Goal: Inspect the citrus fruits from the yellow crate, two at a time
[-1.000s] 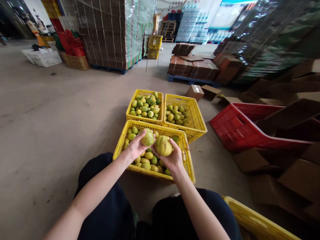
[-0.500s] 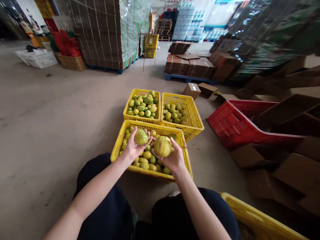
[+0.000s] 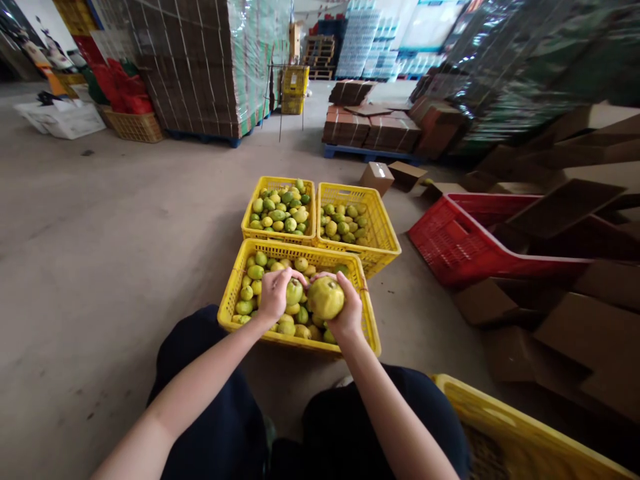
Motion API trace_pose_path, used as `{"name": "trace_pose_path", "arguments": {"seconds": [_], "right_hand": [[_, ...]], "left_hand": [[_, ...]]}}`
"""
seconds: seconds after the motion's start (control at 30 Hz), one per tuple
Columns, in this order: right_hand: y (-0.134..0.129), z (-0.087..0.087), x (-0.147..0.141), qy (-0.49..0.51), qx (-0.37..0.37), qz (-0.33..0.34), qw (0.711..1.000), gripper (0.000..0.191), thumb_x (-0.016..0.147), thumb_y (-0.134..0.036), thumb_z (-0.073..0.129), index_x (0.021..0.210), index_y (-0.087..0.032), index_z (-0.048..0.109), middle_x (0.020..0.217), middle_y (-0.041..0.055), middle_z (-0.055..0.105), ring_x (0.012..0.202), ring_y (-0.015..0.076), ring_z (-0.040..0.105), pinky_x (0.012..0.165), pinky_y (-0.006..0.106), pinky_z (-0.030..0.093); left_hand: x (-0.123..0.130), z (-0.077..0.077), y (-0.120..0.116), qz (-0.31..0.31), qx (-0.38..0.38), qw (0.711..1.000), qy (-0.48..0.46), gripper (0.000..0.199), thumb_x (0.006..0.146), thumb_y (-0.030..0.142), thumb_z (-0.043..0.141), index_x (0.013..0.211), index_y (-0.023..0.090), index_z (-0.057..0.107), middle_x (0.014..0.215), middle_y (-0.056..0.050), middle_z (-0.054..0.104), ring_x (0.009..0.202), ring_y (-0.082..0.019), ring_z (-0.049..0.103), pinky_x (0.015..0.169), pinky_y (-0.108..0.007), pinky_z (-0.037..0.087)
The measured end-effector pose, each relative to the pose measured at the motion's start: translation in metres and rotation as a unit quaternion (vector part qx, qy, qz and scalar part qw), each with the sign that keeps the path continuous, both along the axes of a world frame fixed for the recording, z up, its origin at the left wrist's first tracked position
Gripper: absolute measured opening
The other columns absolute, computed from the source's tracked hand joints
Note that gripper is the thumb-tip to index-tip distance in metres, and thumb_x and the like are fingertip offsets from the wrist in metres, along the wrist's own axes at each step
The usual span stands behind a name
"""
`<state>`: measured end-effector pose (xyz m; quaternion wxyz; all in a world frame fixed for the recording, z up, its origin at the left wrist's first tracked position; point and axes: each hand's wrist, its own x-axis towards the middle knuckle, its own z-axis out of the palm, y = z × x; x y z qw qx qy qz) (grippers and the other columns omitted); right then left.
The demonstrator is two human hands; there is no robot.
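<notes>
On the concrete floor [image 3: 165, 220] sits the front yellow crate [image 3: 370, 315], and above it I do best to press lightly, my left grip [image 3: 274, 293] curled around a smaller green fruit [image 3: 294, 292] and my right grip [image 3: 349, 305] clasping a larger yellow-green fruit [image 3: 326, 298], so neither bruises.

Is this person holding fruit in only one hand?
No, the left hand grips a green fruit while the right hand holds a yellowish fruit over the front yellow crate.
</notes>
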<state>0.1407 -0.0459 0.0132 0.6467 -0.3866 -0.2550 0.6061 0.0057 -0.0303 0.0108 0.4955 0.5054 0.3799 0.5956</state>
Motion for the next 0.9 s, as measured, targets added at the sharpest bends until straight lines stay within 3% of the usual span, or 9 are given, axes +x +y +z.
{"name": "trace_pose_path", "arguments": {"seconds": [0.1, 0.17, 0.4, 0.53, 0.63, 0.9], "right_hand": [[-0.008, 0.004, -0.005, -0.156, 0.080, -0.072, 0.982, 0.017, 0.077, -0.034, 0.069, 0.065, -0.022, 0.073, 0.076, 0.0019, 0.072, 0.078, 0.0207, 0.065, 0.079, 0.029, 0.050], [-0.011, 0.004, -0.007, -0.201, 0.106, -0.098, 0.969, 0.015, 0.077, -0.030, 0.069, 0.065, -0.024, 0.073, 0.078, 0.0011, 0.072, 0.081, 0.0208, 0.064, 0.082, 0.029, 0.048], [-0.010, 0.000, -0.006, -0.224, 0.136, -0.108, 0.959, 0.016, 0.080, -0.034, 0.065, 0.073, -0.027, 0.077, 0.082, 0.0007, 0.074, 0.087, 0.0233, 0.064, 0.089, 0.033, 0.047], [-0.010, -0.003, -0.006, -0.267, 0.166, -0.098, 0.944, 0.024, 0.084, -0.037, 0.058, 0.075, -0.026, 0.078, 0.083, 0.0016, 0.074, 0.088, 0.0238, 0.065, 0.091, 0.035, 0.047], [-0.010, -0.005, -0.007, -0.247, 0.166, -0.088, 0.951, 0.020, 0.083, -0.036, 0.061, 0.076, -0.027, 0.078, 0.084, 0.0015, 0.074, 0.092, 0.0253, 0.066, 0.095, 0.036, 0.047], [-0.012, -0.002, -0.008, -0.172, 0.131, -0.096, 0.972, 0.007, 0.073, -0.026, 0.071, 0.067, -0.027, 0.075, 0.082, 0.0011, 0.074, 0.095, 0.0262, 0.066, 0.093, 0.035, 0.048]], "left_hand": [[0.004, -0.002, -0.006, 0.043, 0.017, 0.999, -0.001, 0.029, 0.084, 0.027, 0.055, 0.061, 0.022, 0.071, 0.077, -0.004, 0.073, 0.082, -0.021, 0.065, 0.078, -0.028, 0.044], [0.006, -0.003, -0.008, 0.053, 0.010, 0.998, -0.024, 0.026, 0.083, 0.023, 0.056, 0.061, 0.023, 0.071, 0.079, -0.004, 0.073, 0.089, -0.022, 0.065, 0.082, -0.028, 0.044], [0.007, -0.010, -0.004, 0.041, -0.047, 0.993, -0.102, 0.027, 0.083, 0.019, 0.051, 0.065, 0.023, 0.070, 0.082, -0.004, 0.073, 0.099, -0.024, 0.064, 0.090, -0.029, 0.045], [0.002, -0.015, -0.004, 0.022, 0.011, 0.997, -0.079, 0.026, 0.083, 0.024, 0.049, 0.078, 0.021, 0.074, 0.083, -0.006, 0.072, 0.093, -0.024, 0.064, 0.088, -0.030, 0.046], [-0.001, -0.016, -0.005, 0.010, 0.038, 0.997, -0.060, 0.028, 0.083, 0.026, 0.048, 0.079, 0.021, 0.075, 0.087, -0.007, 0.073, 0.097, -0.025, 0.064, 0.092, -0.031, 0.046], [-0.004, -0.014, -0.006, -0.001, -0.053, 0.990, -0.131, 0.020, 0.077, 0.016, 0.053, 0.070, 0.021, 0.071, 0.089, -0.006, 0.074, 0.106, -0.027, 0.064, 0.093, -0.032, 0.047]]}}
